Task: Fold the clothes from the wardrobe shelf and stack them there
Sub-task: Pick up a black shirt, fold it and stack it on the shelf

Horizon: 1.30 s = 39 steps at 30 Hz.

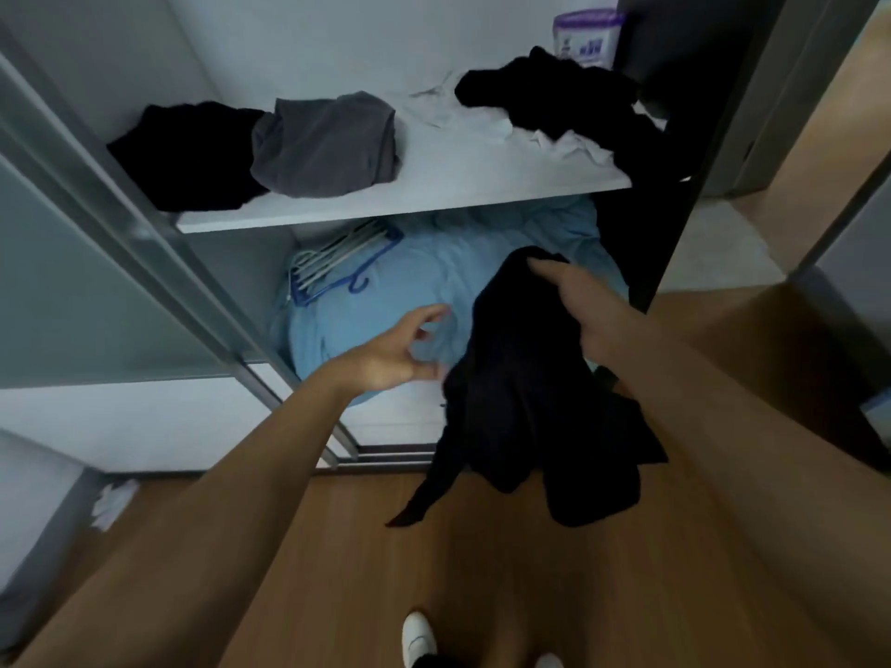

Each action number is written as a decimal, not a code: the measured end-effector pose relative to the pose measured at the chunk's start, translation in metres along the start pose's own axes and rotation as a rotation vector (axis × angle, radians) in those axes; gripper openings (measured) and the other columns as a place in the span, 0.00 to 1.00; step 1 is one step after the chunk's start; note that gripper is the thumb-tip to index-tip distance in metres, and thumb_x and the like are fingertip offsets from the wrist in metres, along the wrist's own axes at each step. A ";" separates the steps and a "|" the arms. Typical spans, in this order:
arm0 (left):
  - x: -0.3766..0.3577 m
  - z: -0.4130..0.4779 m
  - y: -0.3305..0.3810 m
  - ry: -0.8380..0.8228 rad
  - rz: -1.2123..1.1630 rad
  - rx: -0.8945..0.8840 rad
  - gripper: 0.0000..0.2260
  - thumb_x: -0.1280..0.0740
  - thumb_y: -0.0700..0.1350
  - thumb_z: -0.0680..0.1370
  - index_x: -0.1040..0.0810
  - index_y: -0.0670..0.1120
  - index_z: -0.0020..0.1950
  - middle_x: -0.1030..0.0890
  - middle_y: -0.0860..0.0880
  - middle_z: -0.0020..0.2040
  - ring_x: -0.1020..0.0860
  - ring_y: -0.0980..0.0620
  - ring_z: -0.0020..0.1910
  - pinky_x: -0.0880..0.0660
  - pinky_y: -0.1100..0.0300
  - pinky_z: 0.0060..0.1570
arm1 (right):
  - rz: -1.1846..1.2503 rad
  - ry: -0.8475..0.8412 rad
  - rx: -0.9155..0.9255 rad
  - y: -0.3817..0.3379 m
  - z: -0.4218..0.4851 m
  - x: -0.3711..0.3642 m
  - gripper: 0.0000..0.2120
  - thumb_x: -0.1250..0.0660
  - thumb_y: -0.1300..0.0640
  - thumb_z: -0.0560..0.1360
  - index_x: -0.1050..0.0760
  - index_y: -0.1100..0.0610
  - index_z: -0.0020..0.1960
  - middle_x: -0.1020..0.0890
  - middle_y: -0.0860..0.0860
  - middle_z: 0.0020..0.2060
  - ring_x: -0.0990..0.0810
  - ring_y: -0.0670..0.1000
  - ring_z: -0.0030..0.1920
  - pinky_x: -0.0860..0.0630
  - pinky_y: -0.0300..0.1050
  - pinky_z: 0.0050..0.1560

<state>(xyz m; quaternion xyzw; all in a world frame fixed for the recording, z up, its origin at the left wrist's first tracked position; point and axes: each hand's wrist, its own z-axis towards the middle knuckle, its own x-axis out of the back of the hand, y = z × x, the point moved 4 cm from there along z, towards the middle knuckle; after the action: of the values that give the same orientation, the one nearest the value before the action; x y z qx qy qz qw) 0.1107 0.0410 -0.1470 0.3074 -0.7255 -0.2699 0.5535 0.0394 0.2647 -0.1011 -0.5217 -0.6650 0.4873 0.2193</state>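
A black garment [525,402] hangs below the white wardrobe shelf [434,200], gripped at its top edge by my right hand [578,301]. My left hand [400,349] is just left of the cloth, fingers apart, holding nothing. On the shelf lie a folded black piece [188,156] at the left and a folded grey piece [328,144] leaning on it. Crumpled white cloth [463,115] and a crumpled black heap [569,98] fill the right end, part of the black heap drooping over the edge.
Under the shelf sits a large light-blue bundle [385,301] with a bunch of blue and white hangers [337,262] on it. A purple-lidded container [586,36] stands at the shelf's back right. A sliding door frame [144,233] runs at the left. White shoes [418,638] on the wooden floor.
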 end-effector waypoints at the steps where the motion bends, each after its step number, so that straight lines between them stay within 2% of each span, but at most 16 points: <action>1: -0.014 -0.005 0.006 -0.133 0.053 -0.030 0.39 0.24 0.44 0.75 0.44 0.51 0.79 0.37 0.55 0.74 0.35 0.57 0.70 0.33 0.70 0.60 | -0.014 0.004 -0.009 0.002 -0.003 -0.004 0.17 0.27 0.43 0.72 0.19 0.54 0.54 0.13 0.53 0.49 0.14 0.53 0.49 0.18 0.45 0.50; 4: -0.043 -0.014 0.024 -0.246 -0.043 -0.051 0.40 0.23 0.55 0.71 0.43 0.59 0.76 0.32 0.60 0.71 0.30 0.63 0.67 0.32 0.68 0.65 | -0.033 -0.024 0.001 0.004 -0.012 -0.015 0.15 0.27 0.46 0.74 0.17 0.57 0.52 0.12 0.53 0.43 0.13 0.51 0.42 0.17 0.43 0.42; 7: -0.037 -0.014 0.032 0.048 -0.306 -0.066 0.12 0.30 0.48 0.79 0.22 0.43 0.58 0.22 0.48 0.51 0.23 0.53 0.50 0.29 0.57 0.55 | -0.073 -0.044 0.040 -0.002 -0.017 -0.017 0.15 0.26 0.45 0.72 0.15 0.56 0.49 0.12 0.53 0.43 0.13 0.51 0.42 0.18 0.42 0.38; 10: -0.003 -0.021 0.023 0.271 -0.423 -0.048 0.14 0.39 0.42 0.84 0.22 0.31 0.56 0.22 0.41 0.48 0.25 0.47 0.49 0.29 0.51 0.55 | -0.185 -0.084 0.062 -0.007 -0.023 -0.011 0.13 0.24 0.43 0.67 0.13 0.53 0.42 0.12 0.52 0.43 0.13 0.51 0.42 0.19 0.40 0.36; 12: 0.021 -0.031 0.023 0.371 -0.508 -0.063 0.12 0.40 0.40 0.84 0.20 0.35 0.54 0.19 0.41 0.47 0.23 0.47 0.47 0.25 0.53 0.53 | -0.378 -0.091 0.020 0.001 -0.025 -0.007 0.16 0.23 0.42 0.65 0.14 0.53 0.41 0.13 0.51 0.39 0.13 0.49 0.38 0.20 0.38 0.32; 14: 0.041 -0.039 0.030 0.442 -0.523 -0.081 0.14 0.40 0.41 0.84 0.20 0.45 0.42 0.19 0.49 0.37 0.23 0.53 0.37 0.28 0.59 0.39 | -0.676 -0.021 -0.035 0.015 -0.026 -0.005 0.18 0.24 0.39 0.67 0.19 0.52 0.46 0.13 0.48 0.35 0.14 0.46 0.34 0.23 0.33 0.29; 16: 0.051 -0.045 0.044 0.448 -0.431 -0.147 0.17 0.39 0.43 0.83 0.27 0.49 0.33 0.27 0.57 0.28 0.30 0.59 0.28 0.35 0.63 0.29 | -1.028 -0.016 -0.061 0.028 -0.026 -0.011 0.20 0.27 0.39 0.71 0.22 0.53 0.51 0.14 0.48 0.43 0.17 0.46 0.38 0.22 0.33 0.36; 18: 0.057 -0.050 0.059 0.397 -0.334 -0.226 0.16 0.36 0.42 0.81 0.30 0.47 0.33 0.31 0.56 0.27 0.34 0.60 0.25 0.40 0.63 0.25 | -1.229 -0.129 -0.025 0.035 -0.032 -0.032 0.30 0.28 0.38 0.71 0.27 0.54 0.67 0.23 0.45 0.59 0.24 0.44 0.53 0.29 0.33 0.51; 20: 0.064 -0.055 0.072 0.340 -0.233 -0.312 0.15 0.34 0.41 0.79 0.28 0.47 0.32 0.30 0.57 0.27 0.33 0.61 0.26 0.38 0.65 0.26 | -1.030 -0.294 0.053 0.031 -0.044 -0.067 0.39 0.25 0.37 0.67 0.36 0.43 0.73 0.28 0.36 0.64 0.28 0.39 0.62 0.33 0.29 0.57; 22: 0.070 -0.061 0.081 0.300 -0.115 -0.389 0.15 0.31 0.42 0.78 0.24 0.47 0.31 0.27 0.57 0.28 0.31 0.63 0.27 0.35 0.67 0.28 | -0.856 -0.363 0.146 0.025 -0.052 -0.101 0.29 0.23 0.39 0.66 0.29 0.36 0.64 0.20 0.33 0.56 0.22 0.35 0.56 0.27 0.26 0.51; 24: 0.075 -0.068 0.080 0.284 -0.090 -0.422 0.13 0.29 0.43 0.78 0.20 0.47 0.33 0.25 0.56 0.29 0.29 0.64 0.29 0.34 0.68 0.31 | -0.834 -0.212 0.271 0.023 -0.049 -0.125 0.13 0.24 0.45 0.70 0.20 0.45 0.52 0.15 0.42 0.45 0.17 0.40 0.45 0.23 0.32 0.44; 27: 0.085 -0.077 0.061 0.282 -0.159 -0.441 0.10 0.28 0.44 0.77 0.19 0.51 0.36 0.22 0.57 0.32 0.27 0.64 0.32 0.31 0.68 0.35 | -0.717 0.061 0.385 0.024 -0.049 -0.137 0.09 0.29 0.55 0.76 0.22 0.60 0.40 0.20 0.52 0.33 0.21 0.48 0.33 0.28 0.39 0.34; 29: 0.089 -0.080 0.035 0.242 -0.209 -0.408 0.02 0.26 0.46 0.76 0.18 0.51 0.44 0.18 0.54 0.41 0.23 0.62 0.40 0.28 0.69 0.43 | -0.668 0.081 0.360 0.026 -0.051 -0.140 0.08 0.29 0.54 0.76 0.21 0.58 0.41 0.18 0.53 0.36 0.19 0.48 0.36 0.25 0.40 0.36; 32: 0.083 -0.082 -0.016 0.059 -0.297 -0.262 0.14 0.23 0.46 0.73 0.21 0.62 0.53 0.17 0.63 0.50 0.21 0.68 0.51 0.29 0.74 0.52 | -0.568 0.041 0.335 0.024 -0.056 -0.144 0.08 0.28 0.55 0.76 0.18 0.59 0.52 0.14 0.56 0.47 0.15 0.52 0.49 0.19 0.46 0.53; 37: 0.063 -0.084 -0.069 -0.027 -0.260 -0.144 0.02 0.28 0.53 0.72 0.16 0.62 0.42 0.17 0.62 0.38 0.21 0.68 0.40 0.29 0.76 0.41 | -0.153 0.051 0.360 0.007 -0.060 -0.145 0.03 0.30 0.62 0.77 0.18 0.59 0.49 0.13 0.54 0.44 0.14 0.51 0.47 0.18 0.42 0.48; 39: 0.066 -0.082 -0.084 0.065 -0.275 -0.119 0.08 0.31 0.51 0.77 0.16 0.60 0.39 0.18 0.62 0.34 0.22 0.68 0.35 0.30 0.74 0.38 | -0.031 0.088 0.367 0.000 -0.058 -0.138 0.07 0.29 0.59 0.77 0.19 0.60 0.53 0.13 0.55 0.47 0.14 0.53 0.50 0.18 0.43 0.47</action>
<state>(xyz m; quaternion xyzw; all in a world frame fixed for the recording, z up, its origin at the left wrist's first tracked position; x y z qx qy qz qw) 0.1891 -0.0679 -0.1464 0.3789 -0.6410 -0.3757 0.5517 0.1357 0.1643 -0.0467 -0.4836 -0.5628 0.5735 0.3471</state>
